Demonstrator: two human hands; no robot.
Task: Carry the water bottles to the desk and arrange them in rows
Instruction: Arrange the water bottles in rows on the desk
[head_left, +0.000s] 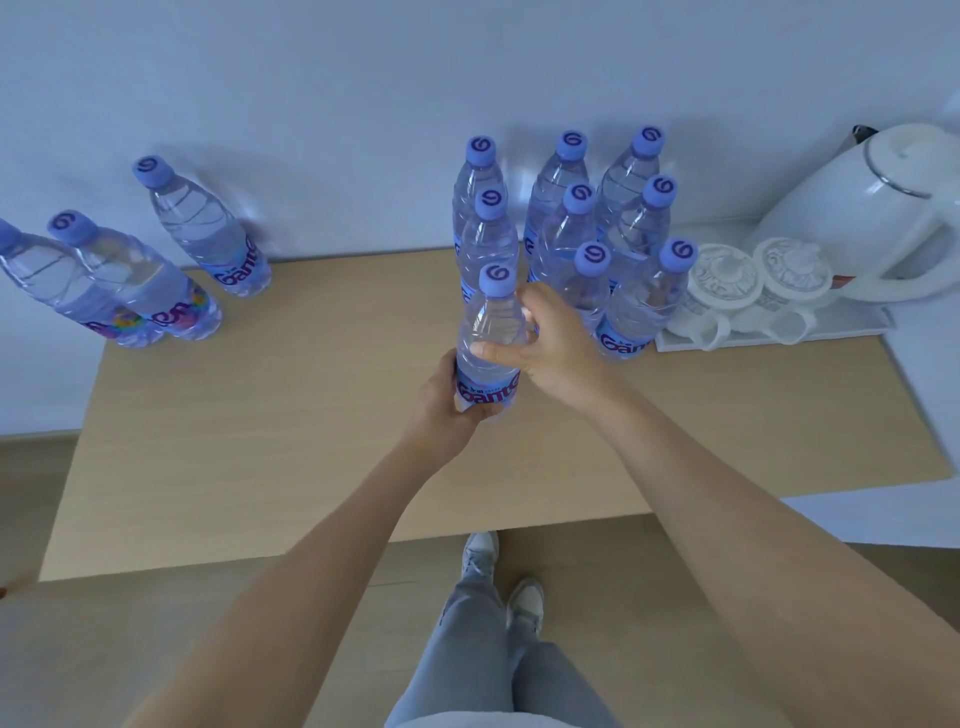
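Both hands (498, 374) grip the front bottle (491, 338) upright.

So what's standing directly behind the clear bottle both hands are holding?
Two more clear purple-capped bottles line up behind the held bottle, toward the white wall. Their bases are hidden.

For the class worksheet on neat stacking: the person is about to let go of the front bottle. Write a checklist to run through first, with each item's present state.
1. Held bottle upright: ok.
2. Left hand grip at the label, right hand higher up: ok.
3. Bottle base resting on the desk: cannot tell, the left hand hides it.
4. In line with the left column of grouped bottles: ok.
5. All bottles in rows: not ok, three loose bottles stand apart at the left.
6. Clear of the cups: ok.
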